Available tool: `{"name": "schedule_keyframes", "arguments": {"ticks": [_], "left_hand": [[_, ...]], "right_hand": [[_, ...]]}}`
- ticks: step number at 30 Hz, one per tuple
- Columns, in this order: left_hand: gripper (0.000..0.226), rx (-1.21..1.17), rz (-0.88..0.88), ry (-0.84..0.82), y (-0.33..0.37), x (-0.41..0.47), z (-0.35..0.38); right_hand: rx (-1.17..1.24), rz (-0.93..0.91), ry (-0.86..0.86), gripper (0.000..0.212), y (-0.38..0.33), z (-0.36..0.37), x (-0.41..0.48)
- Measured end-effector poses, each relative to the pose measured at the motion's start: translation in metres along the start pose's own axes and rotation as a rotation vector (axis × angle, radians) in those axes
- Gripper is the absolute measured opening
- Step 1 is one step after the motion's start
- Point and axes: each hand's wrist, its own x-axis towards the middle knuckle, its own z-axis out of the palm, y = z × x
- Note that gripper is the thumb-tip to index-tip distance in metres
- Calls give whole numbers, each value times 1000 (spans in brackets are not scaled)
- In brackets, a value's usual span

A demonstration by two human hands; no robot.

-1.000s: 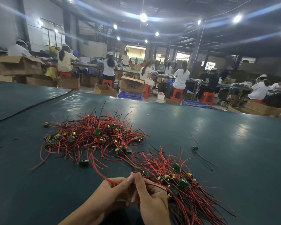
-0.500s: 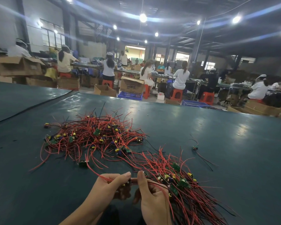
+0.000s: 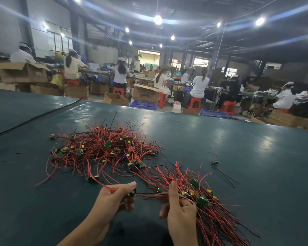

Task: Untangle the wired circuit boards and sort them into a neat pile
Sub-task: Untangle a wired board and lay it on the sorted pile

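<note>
Drew the left hand (image 3: pixel 114 199) off toward the left edge of the table (image 3: pixel 238 148) and away from the right hand (image 3: pixel 180 212), after holding the two pressed thumb to thumb a second before. Eased the right hand a little toward the right edge. Opened a gap between them and pulled a red and black wire (image 3: pixel 150 194) out straight across it, pinched at both ends.
</note>
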Motion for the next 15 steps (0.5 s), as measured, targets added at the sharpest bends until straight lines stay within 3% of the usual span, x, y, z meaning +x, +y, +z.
{"name": "schedule_keyframes", "arguments": {"ticks": [4, 7, 10, 15], "left_hand": [[20, -251, -72, 122, 9, 8, -17], [28, -412, -83, 190, 18, 15, -37], [30, -430, -96, 123, 17, 16, -36], [36, -263, -223, -220, 2, 0, -8]], "right_hand": [[260, 73, 209, 64, -2, -23, 14], [352, 86, 302, 62, -1, -40, 23], [144, 3, 184, 63, 5, -33, 21], [-7, -142, -64, 38, 8, -3, 3]]}}
